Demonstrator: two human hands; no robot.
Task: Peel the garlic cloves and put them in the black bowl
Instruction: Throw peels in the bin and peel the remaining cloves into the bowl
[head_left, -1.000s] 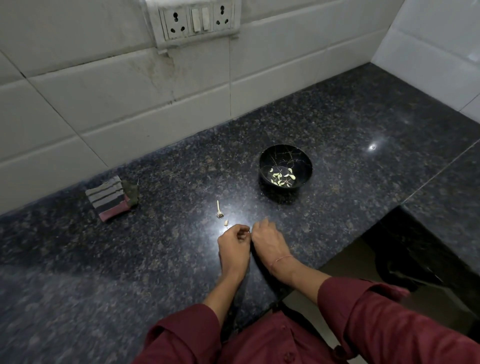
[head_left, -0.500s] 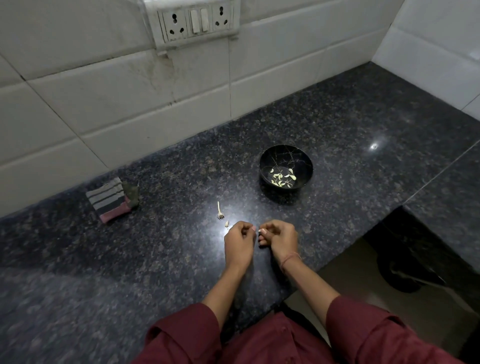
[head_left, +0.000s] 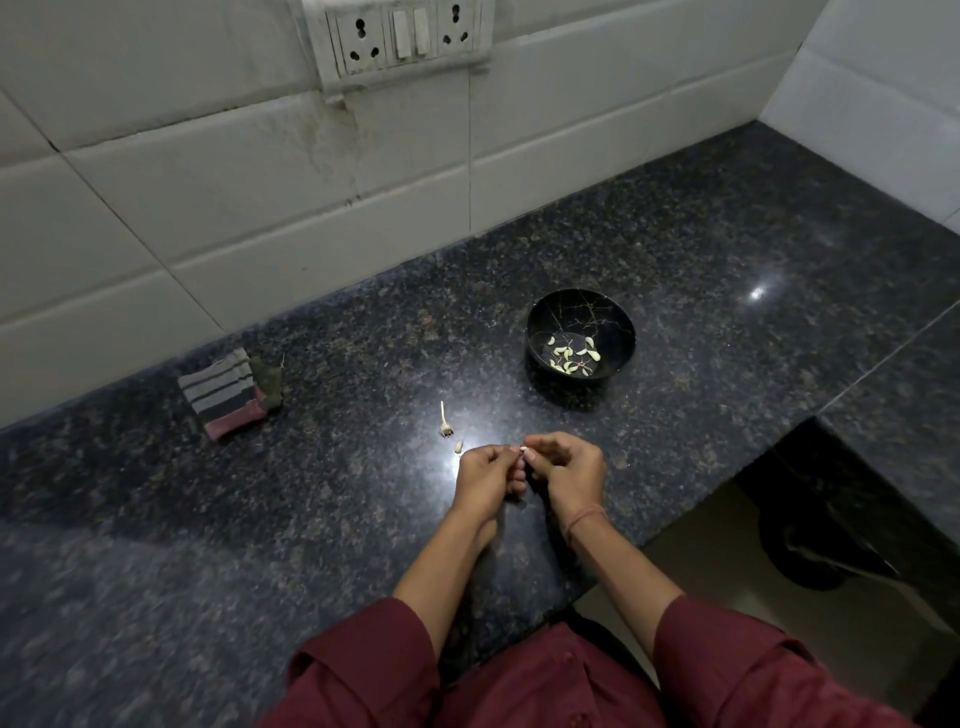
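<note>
**Q:** Why are both hands bunched over the counter (head_left: 311, 493)?

**A:** The left hand (head_left: 485, 473) and right hand (head_left: 566, 470) pinch one garlic clove (head_left: 523, 450) between curled fingertips, apparently to work its skin loose.

**Q:** And the black bowl (head_left: 571, 312)?

**A:** Just beyond the hands, holding a few peeled cloves (head_left: 571, 356). A loose clove (head_left: 458, 447) lies beside the bare stem (head_left: 444, 420).

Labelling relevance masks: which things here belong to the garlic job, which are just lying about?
Job: left hand, right hand, clove pinched between them, loose clove, bare garlic stem, black bowl, peeled cloves inside.
Lying about: folded striped cloth, wall socket panel.
</note>
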